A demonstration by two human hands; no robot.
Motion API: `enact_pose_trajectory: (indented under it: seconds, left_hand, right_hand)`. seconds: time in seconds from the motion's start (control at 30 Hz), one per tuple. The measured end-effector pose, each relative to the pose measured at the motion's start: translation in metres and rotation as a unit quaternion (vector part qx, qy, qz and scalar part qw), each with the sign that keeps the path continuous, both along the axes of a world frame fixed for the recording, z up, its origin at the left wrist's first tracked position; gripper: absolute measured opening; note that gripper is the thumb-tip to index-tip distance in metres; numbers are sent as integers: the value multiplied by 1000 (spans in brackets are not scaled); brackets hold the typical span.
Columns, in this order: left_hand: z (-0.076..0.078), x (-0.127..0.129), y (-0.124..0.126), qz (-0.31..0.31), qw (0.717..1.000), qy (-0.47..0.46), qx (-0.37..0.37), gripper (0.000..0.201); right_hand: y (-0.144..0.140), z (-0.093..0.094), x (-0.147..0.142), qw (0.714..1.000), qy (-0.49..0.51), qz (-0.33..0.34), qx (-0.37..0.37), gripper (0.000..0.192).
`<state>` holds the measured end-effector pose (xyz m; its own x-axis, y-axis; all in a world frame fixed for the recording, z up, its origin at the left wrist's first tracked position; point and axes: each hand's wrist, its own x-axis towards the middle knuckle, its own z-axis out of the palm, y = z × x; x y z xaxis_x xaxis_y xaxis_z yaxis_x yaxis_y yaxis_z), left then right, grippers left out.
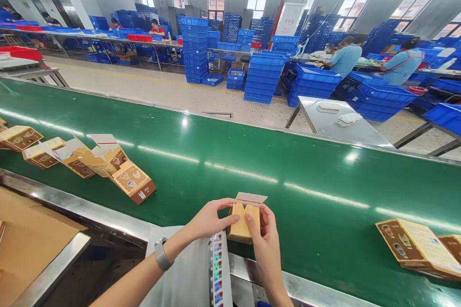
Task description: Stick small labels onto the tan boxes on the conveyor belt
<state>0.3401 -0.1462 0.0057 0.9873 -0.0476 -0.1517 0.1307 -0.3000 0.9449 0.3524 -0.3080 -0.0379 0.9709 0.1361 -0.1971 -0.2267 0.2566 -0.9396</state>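
Both hands are closed around a small cardboard box [240, 236] at the near edge of the green conveyor belt [201, 177]. Its pale yellow inner flaps are folded in, and a whitish outer flap with a red line stands up at the far side. My left hand [211, 218] grips the left side, thumb on a flap. My right hand [265, 235] holds the right side, its thumb pressing the other flap. Just below the box lies a strip of shiny stickers [217, 271] on a grey surface. The box's underside is hidden.
Several brown and cream boxes [131, 177], some with open flaps, lie on the belt to the left. More closed boxes [414, 244] sit at the right. A large carton [32, 240] stands lower left. Beyond the belt are a metal table [338, 120], blue crates [264, 76] and seated workers.
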Motion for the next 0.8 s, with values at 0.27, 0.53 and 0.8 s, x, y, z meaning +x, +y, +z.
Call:
enact_pose_trajectory:
  seconds: [0.27,0.53,0.8]
  left_hand:
    - [-1,22,-23,-14,999,28,-18,41]
    - [-10,30,-62,-10,999,30,-27,44]
    - [-20,42,-72,-65,998,-11,-22,36]
  right_hand:
    - [-22,-11,9,1000,-2,-5,4,61]
    - [-52,-8,16,999,31,-7,-5,60]
    - [-68,-24,17,999,-12,-7,-32,68]
